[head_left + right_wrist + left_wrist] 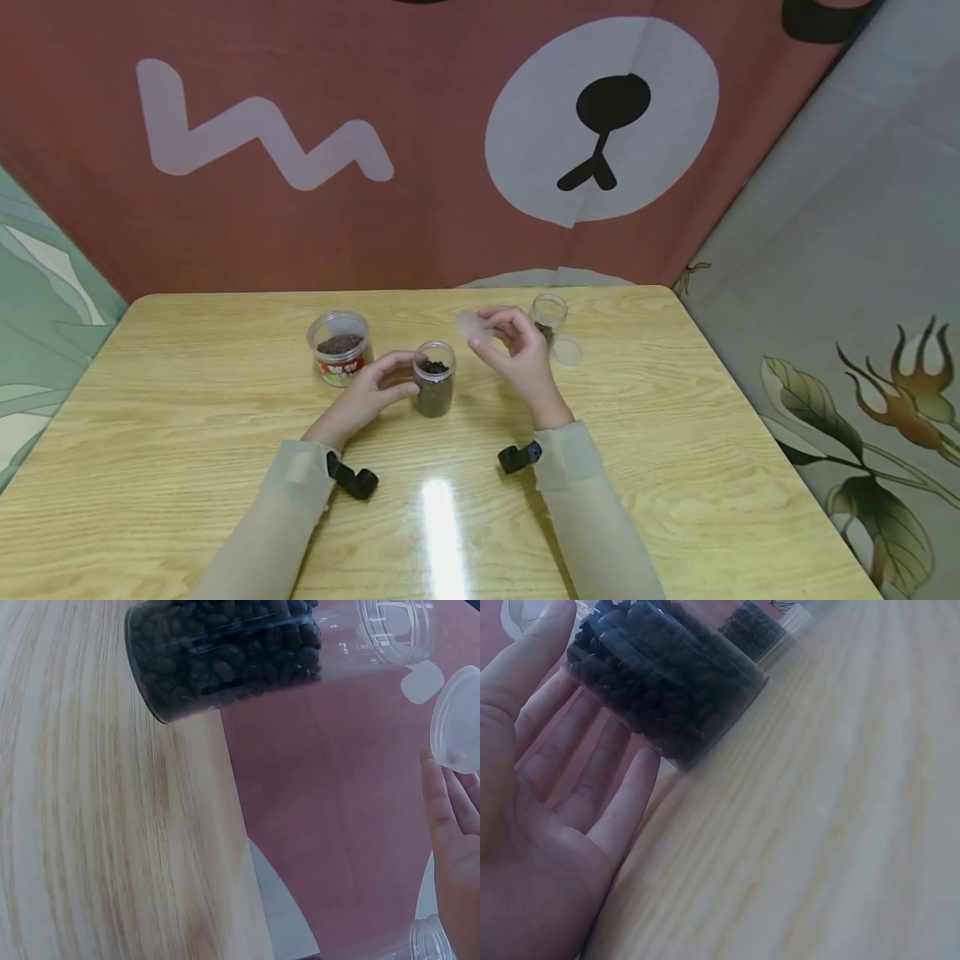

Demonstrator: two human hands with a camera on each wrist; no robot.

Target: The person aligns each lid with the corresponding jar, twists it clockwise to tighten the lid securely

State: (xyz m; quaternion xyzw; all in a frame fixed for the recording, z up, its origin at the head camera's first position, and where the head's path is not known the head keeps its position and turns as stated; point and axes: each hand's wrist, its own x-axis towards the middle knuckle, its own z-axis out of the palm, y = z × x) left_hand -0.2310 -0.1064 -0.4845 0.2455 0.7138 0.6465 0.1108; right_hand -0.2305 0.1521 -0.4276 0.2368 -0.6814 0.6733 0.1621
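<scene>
A clear jar (434, 392) of dark beans stands upright and uncovered on the table. My left hand (370, 395) is at its left side, thumb and fingers around the jar; in the left wrist view the fingers of that hand (562, 795) reach behind the jar (667, 682). Up and to the right of the jar, my right hand (519, 358) pinches a translucent round lid (470, 324) in the air. The right wrist view has the lid (459, 724) at the fingertips of the right hand (457, 847), apart from the jar (225, 656).
Behind my left hand is a wide clear tub (341, 367) with dark contents and a red label. Behind my right hand stands another clear jar (550, 312), partly filled, with a round translucent lid (568, 352) lying beside it on the wooden table (675, 467).
</scene>
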